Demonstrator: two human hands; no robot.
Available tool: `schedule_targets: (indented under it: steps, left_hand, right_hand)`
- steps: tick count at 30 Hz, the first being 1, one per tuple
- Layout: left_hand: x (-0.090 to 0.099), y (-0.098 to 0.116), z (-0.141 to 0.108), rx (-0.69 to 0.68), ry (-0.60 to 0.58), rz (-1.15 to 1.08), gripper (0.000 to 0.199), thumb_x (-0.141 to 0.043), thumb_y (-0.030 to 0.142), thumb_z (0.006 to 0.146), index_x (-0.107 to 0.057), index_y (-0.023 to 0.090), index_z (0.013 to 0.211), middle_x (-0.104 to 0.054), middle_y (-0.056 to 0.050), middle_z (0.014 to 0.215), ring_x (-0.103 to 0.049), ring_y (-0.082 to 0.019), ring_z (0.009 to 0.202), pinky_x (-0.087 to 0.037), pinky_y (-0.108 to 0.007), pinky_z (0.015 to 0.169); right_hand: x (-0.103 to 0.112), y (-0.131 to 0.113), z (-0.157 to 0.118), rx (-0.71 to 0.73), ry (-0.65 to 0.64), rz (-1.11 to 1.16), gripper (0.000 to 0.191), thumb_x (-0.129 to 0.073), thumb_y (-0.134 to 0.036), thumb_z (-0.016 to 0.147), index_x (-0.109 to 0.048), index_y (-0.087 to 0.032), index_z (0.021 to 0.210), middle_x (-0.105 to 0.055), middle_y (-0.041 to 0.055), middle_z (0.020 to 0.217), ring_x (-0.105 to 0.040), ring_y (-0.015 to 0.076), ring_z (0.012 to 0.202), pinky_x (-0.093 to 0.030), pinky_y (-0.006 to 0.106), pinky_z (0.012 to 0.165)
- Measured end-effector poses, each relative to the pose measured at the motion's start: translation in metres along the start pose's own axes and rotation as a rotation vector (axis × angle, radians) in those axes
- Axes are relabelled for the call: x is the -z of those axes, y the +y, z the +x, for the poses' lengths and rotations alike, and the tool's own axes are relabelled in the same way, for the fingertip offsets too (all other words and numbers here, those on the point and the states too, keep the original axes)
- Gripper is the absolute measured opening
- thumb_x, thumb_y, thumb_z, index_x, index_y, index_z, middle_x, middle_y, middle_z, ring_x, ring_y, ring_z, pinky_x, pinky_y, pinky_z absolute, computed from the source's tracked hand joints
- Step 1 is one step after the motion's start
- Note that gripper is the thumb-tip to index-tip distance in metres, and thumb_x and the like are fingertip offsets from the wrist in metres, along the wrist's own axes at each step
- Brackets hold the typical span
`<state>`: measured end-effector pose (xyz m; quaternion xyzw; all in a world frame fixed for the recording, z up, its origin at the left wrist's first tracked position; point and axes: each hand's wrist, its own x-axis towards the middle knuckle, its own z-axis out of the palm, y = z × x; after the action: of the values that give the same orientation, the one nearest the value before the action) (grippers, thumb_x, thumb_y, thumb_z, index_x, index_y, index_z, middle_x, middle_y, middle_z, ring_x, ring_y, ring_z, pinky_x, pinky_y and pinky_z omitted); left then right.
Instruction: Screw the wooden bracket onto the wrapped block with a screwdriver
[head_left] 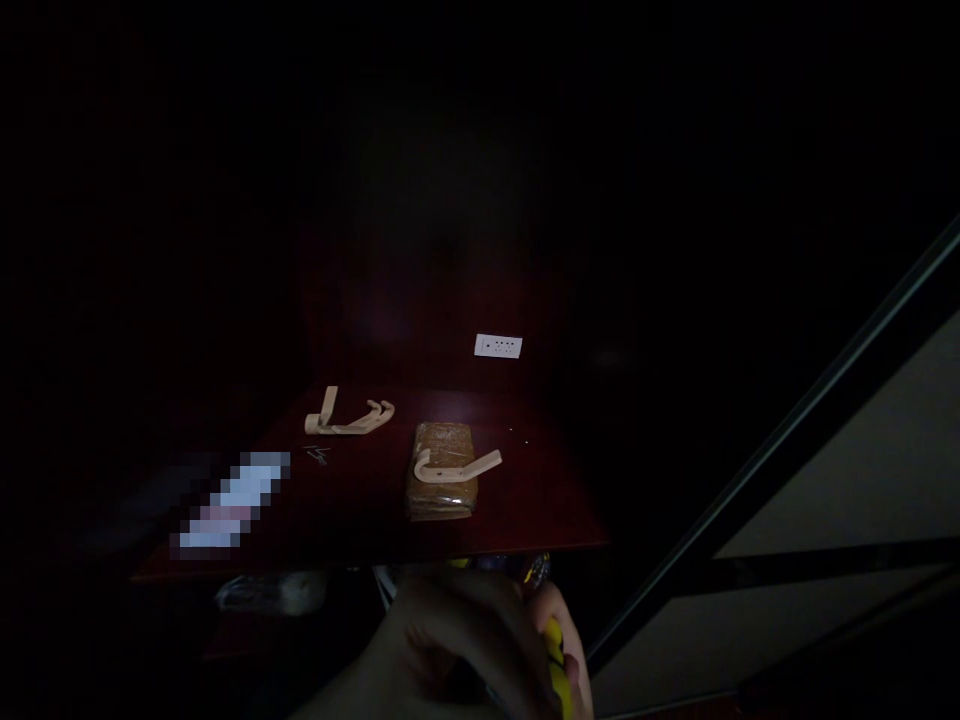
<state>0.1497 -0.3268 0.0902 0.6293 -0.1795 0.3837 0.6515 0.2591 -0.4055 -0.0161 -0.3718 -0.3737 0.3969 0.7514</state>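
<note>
In dim light, a person's L hand [446,630] and R hand [556,604] meet at bottom of view, in front of a dark red shelf [525,500]. R grip is clamped on a yellow-and-black item [556,665], partly hidden, type unclear; L grip is curled beside it, but can't tell if it's closed on anything. On shelf: a brown pkg [446,438] in shiny wrap, nr front, w/ a pale hook [450,474] lying across its top; more pale hooks [360,429], count unclear, nr back L; a few screws or nails [319,457] just in front of those. Pixelated pale item [232,505] nr L edge; white socket plate [499,346] on back wall [420,325]. Below shelf: a clear bag [277,592].
</note>
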Motion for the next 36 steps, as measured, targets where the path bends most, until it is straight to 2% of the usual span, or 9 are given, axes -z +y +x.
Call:
schedule_targets:
  steps: [2,4,7,13,18,22,28,31,36]
  left_hand:
    - [0.004,-0.003,-0.004,0.067,0.052,0.033,0.015,-0.071,0.022,0.077,-0.074,0.026,0.091,-0.068,-0.003,0.078,-0.063,-0.011,0.074,-0.05,-0.023,0.068]
    - [0.01,-0.008,-0.01,0.071,0.162,0.02,0.02,-0.07,0.016,0.076,-0.073,0.027,0.093,-0.067,-0.003,0.083,-0.062,-0.01,0.074,-0.05,-0.021,0.066]
    - [0.021,-0.016,-0.018,0.119,0.252,0.018,0.023,-0.069,0.01,0.076,-0.073,0.027,0.09,-0.067,-0.001,0.086,-0.063,-0.01,0.076,-0.05,-0.019,0.063]
    - [0.039,-0.023,-0.02,0.195,0.348,0.091,0.012,-0.069,0.016,0.077,-0.073,0.022,0.087,-0.067,-0.003,0.085,-0.059,-0.006,0.06,-0.049,-0.017,0.053]
    - [0.056,-0.019,-0.017,0.305,0.429,0.271,0.01,-0.069,0.021,0.077,-0.071,0.02,0.086,-0.069,-0.002,0.082,-0.058,-0.005,0.056,-0.049,-0.016,0.053]
    - [0.085,-0.017,-0.008,0.35,0.39,0.535,0.015,-0.071,0.025,0.075,-0.071,0.018,0.088,-0.071,-0.003,0.084,-0.062,-0.008,0.065,-0.051,-0.019,0.061]
    - [0.132,-0.037,0.009,0.45,0.434,0.681,0.028,-0.07,0.037,0.075,-0.07,0.015,0.092,-0.072,-0.005,0.082,-0.065,-0.013,0.071,-0.053,-0.023,0.064]
    - [0.147,-0.047,0.016,0.481,0.372,0.74,0.031,-0.067,0.04,0.076,-0.069,0.015,0.095,-0.073,-0.005,0.081,-0.065,-0.013,0.07,-0.052,-0.024,0.064]
    - [0.16,-0.059,0.026,0.451,0.17,1.046,0.022,-0.063,0.036,0.08,-0.071,0.02,0.092,-0.073,-0.002,0.086,-0.066,-0.014,0.076,-0.051,-0.024,0.072]
  right_hand:
    - [0.0,0.0,0.003,-0.013,-0.004,0.067,0.038,-0.055,-0.064,0.076,-0.056,-0.026,0.08,-0.047,-0.0014,0.057,-0.046,0.0133,0.042,-0.037,0.024,0.035]
    - [0.0,0.0,0.008,0.002,-0.028,0.135,0.032,-0.053,-0.058,0.082,-0.057,-0.027,0.088,-0.046,-0.004,0.055,-0.042,0.0089,0.038,-0.033,0.019,0.034]
    - [0.002,-0.002,0.015,0.085,-0.027,0.121,0.025,-0.052,-0.049,0.087,-0.055,-0.026,0.097,-0.05,-0.004,0.058,-0.047,0.0079,0.043,-0.037,0.018,0.041]
    - [0.011,-0.008,0.023,0.205,0.112,-0.112,0.018,-0.053,-0.037,0.09,-0.053,-0.025,0.103,-0.056,-0.0023,0.065,-0.056,0.0108,0.052,-0.044,0.022,0.049]
    - [0.016,-0.027,0.036,0.354,0.112,-0.448,0.013,-0.059,-0.026,0.086,-0.057,-0.024,0.099,-0.06,-0.0011,0.073,-0.06,0.0106,0.055,-0.048,0.021,0.05]
    - [0.015,-0.048,0.065,0.425,0.067,-0.613,0.018,-0.066,-0.022,0.08,-0.059,-0.022,0.097,-0.065,0.0023,0.085,-0.065,0.0128,0.061,-0.052,0.024,0.056]
    - [0.009,-0.063,0.133,0.319,-0.154,-0.643,0.02,-0.063,-0.032,0.083,-0.056,-0.018,0.095,-0.067,0.0027,0.074,-0.066,0.0161,0.067,-0.052,0.028,0.063]
    - [0.007,-0.065,0.165,0.277,-0.267,-0.651,0.021,-0.06,-0.038,0.084,-0.055,-0.019,0.092,-0.067,0.0021,0.072,-0.065,0.0155,0.067,-0.051,0.028,0.063]
    - [0.007,-0.06,0.205,0.21,-0.387,-0.761,0.028,-0.057,-0.047,0.084,-0.053,-0.02,0.084,-0.065,0.0018,0.07,-0.064,0.016,0.064,-0.048,0.026,0.057]
